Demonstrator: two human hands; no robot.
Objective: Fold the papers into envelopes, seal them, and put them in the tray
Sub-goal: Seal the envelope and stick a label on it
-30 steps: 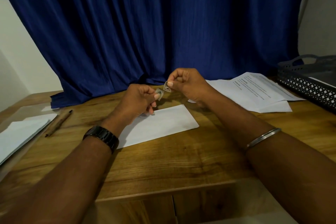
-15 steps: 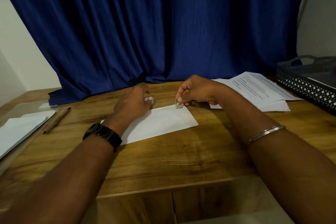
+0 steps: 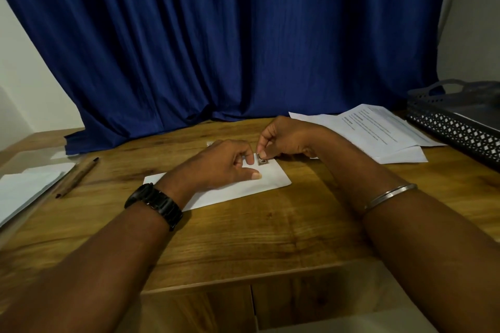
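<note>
right hand [image 3: 286,140] pinches stamp [image 3: 262,161] onto envelope [image 3: 273,180].

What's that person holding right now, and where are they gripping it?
The right hand pinches a small stamp at its top edge, on the envelope's far right corner. The left hand presses the envelope flat.
</note>
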